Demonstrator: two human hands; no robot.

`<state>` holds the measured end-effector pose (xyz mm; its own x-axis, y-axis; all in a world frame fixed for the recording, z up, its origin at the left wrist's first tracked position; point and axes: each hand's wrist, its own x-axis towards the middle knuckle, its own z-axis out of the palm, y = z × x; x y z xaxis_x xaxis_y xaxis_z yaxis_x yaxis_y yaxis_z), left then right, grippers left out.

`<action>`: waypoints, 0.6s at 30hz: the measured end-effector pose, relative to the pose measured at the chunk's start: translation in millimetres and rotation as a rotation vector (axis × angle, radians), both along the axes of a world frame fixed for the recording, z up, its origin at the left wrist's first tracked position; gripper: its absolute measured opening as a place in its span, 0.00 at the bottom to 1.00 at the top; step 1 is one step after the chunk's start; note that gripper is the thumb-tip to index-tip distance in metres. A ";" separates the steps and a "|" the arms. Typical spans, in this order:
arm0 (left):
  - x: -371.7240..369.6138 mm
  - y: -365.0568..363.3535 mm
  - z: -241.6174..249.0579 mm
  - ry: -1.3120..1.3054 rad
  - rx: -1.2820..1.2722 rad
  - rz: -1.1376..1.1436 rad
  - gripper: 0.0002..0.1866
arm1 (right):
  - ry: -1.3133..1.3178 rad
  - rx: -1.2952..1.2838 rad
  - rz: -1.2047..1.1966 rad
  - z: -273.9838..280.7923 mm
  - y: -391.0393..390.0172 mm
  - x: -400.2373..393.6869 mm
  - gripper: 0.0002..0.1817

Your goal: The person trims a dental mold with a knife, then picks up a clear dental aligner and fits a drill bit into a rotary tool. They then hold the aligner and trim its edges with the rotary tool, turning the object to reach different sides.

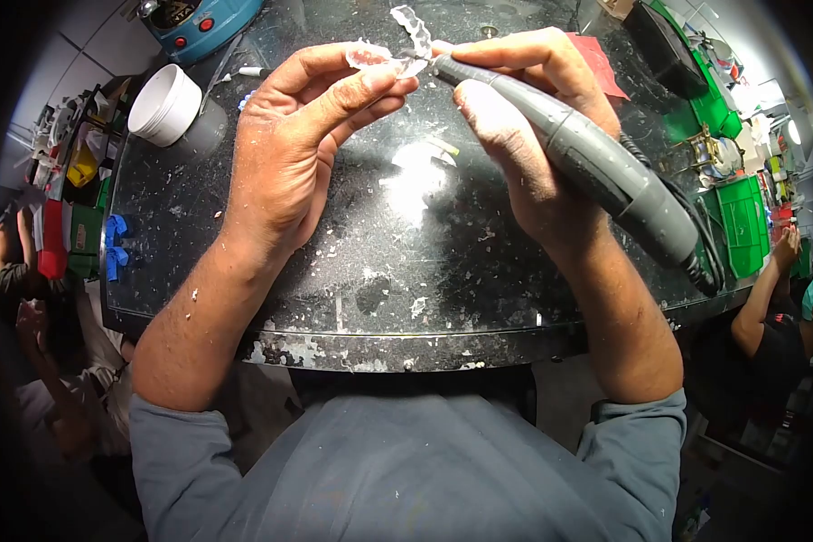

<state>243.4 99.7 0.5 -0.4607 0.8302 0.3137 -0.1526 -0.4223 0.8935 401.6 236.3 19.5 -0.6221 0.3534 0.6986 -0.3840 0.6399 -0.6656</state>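
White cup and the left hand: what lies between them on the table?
In the head view, only bare black table with white dust lies between the white cup and the left hand.

Strong overhead light, bright and even over the middle of the frame; a white glare patch sits on the glossy black worktop (425,271) just below centre, and soft shadows from the left hand (289,144) and right hand (524,135) fall beneath them on that surface. Heavy fisheye distortion: the bench edge bows, the shelves at upper left and upper right curve inward, and all four corners go to black vignette. Centre sharp enough to show dust specks; the edges smear, and highlights at upper right blow out to white.
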 end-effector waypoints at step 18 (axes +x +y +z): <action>17.7 2.5 6.5 -0.082 0.044 0.035 0.07 | 0.037 0.061 -0.022 -6.9 -8.3 -1.2 0.14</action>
<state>261.1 102.3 7.0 -0.5149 0.7995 0.3092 -0.2093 -0.4670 0.8591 400.5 228.0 12.6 -0.5879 0.3228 0.7418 -0.3935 0.6870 -0.6109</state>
